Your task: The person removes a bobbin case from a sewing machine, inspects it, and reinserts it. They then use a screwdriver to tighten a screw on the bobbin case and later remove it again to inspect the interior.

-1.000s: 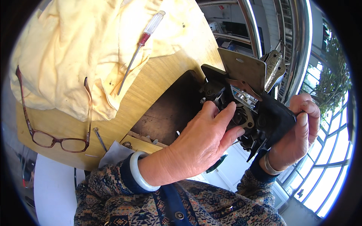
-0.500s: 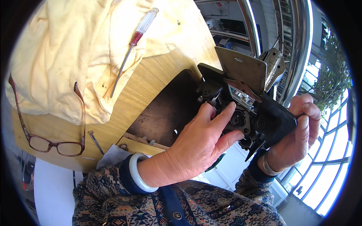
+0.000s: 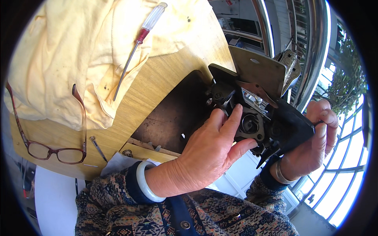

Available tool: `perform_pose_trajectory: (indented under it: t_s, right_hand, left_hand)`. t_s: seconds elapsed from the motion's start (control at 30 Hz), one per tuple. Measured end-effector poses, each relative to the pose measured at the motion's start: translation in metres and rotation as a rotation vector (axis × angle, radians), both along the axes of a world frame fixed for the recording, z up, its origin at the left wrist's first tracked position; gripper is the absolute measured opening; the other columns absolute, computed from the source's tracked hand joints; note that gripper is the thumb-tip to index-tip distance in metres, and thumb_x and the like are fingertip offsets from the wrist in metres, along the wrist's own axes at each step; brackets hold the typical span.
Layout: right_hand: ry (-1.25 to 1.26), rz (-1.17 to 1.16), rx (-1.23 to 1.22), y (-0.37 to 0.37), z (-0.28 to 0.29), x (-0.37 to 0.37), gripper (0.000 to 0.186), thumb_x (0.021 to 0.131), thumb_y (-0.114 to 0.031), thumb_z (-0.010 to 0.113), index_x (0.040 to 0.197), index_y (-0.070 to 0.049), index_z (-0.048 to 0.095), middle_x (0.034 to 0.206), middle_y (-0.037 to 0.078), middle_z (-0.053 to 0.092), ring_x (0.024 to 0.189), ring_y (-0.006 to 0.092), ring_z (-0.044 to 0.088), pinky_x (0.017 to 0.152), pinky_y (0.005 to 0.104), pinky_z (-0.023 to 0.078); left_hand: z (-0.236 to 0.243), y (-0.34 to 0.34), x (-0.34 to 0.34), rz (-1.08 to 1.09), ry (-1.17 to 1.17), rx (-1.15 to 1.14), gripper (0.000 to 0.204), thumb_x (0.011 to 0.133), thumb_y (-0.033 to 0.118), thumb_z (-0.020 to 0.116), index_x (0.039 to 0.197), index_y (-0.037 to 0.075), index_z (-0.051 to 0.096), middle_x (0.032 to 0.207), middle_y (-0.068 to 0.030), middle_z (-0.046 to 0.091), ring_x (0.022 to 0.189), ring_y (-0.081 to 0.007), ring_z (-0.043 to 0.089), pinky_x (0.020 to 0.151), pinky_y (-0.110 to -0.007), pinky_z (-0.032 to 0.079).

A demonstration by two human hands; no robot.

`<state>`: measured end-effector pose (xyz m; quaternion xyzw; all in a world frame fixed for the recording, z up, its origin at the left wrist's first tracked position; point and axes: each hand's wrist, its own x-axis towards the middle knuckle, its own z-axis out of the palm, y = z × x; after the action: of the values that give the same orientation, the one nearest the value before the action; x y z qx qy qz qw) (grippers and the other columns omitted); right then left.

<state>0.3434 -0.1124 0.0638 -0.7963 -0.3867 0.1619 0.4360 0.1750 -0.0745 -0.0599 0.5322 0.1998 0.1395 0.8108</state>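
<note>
**Black Mechanism Held Over Counter Edge, Work in Progress**

Black metal mechanism [image 3: 271, 126] lifted clear of the wooden counter [image 3: 157, 90], held at its near right edge. Left hand [image 3: 208, 153] wrapped around the near side, fingertips [image 3: 236, 112] pressed beside the round hook part [image 3: 250, 124]. Right hand [image 3: 311, 145] clamped on the far right end, supporting the weight. Hinged grey plate [image 3: 258, 72] raised, interior exposed. Red-handled screwdriver [image 3: 139, 43] lying unused on the yellow cloth [image 3: 71, 59]; glasses [image 3: 55, 151] and one loose screw [image 3: 126, 152] nearby. Judged mid-way: opened and accessed, adjustment under way, closing and reseating outstanding.
</note>
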Motion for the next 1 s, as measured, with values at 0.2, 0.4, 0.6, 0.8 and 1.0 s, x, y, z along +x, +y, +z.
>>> perform_pose_trajectory:
  t_s: [0.2,0.4,0.6,0.8,1.0]
  right_hand:
    - [0.019,-0.006,-0.002,0.002,0.0,-0.001,0.027,0.095,-0.018,0.067,0.11,0.004,0.061,0.095,0.014,0.057,0.078,0.0156,0.048,0.065,0.0258,0.039]
    - [-0.016,0.012,-0.058,0.005,0.001,-0.001,0.027,0.094,-0.019,0.068,0.108,0.003,0.061,0.093,0.014,0.057,0.078,0.016,0.049,0.066,0.0258,0.04]
    - [-0.021,0.007,-0.055,0.004,0.001,-0.001,0.027,0.095,-0.019,0.068,0.108,0.004,0.061,0.095,0.014,0.057,0.081,0.0167,0.051,0.069,0.0257,0.042]
    - [-0.018,0.019,-0.059,0.004,0.001,-0.001,0.026,0.095,-0.017,0.067,0.108,0.004,0.061,0.096,0.015,0.057,0.082,0.0169,0.051,0.069,0.0251,0.042]
    - [-0.013,0.048,-0.061,0.005,0.001,0.001,0.025,0.094,-0.017,0.067,0.107,0.004,0.062,0.092,0.014,0.058,0.084,0.0185,0.052,0.077,0.0301,0.042]
  left_hand:
    - [0.0,-0.007,0.004,0.081,0.011,0.067,0.068,0.094,0.023,0.077,0.144,-0.01,0.046,0.102,-0.0175,0.051,0.078,-0.0303,0.06,0.067,-0.038,0.053]
    - [-0.002,-0.015,0.0,0.087,0.025,-0.097,0.074,0.089,0.016,0.083,0.15,-0.003,0.045,0.11,-0.0114,0.054,0.083,-0.0161,0.059,0.07,-0.029,0.053]
    - [-0.004,-0.024,0.008,0.212,-0.024,-0.361,0.074,0.085,0.011,0.087,0.147,-0.003,0.049,0.11,-0.0053,0.056,0.088,-0.0066,0.059,0.07,-0.019,0.053]
    - [-0.001,-0.025,0.004,0.172,0.03,-0.413,0.074,0.084,0.006,0.087,0.147,-0.003,0.048,0.108,-0.0038,0.057,0.091,-0.0041,0.058,0.073,-0.016,0.051]
    - [0.005,-0.031,0.007,0.205,0.041,-0.523,0.071,0.086,0.005,0.085,0.147,-0.002,0.048,0.104,-0.0011,0.06,0.082,-0.0011,0.051,0.066,-0.014,0.043]
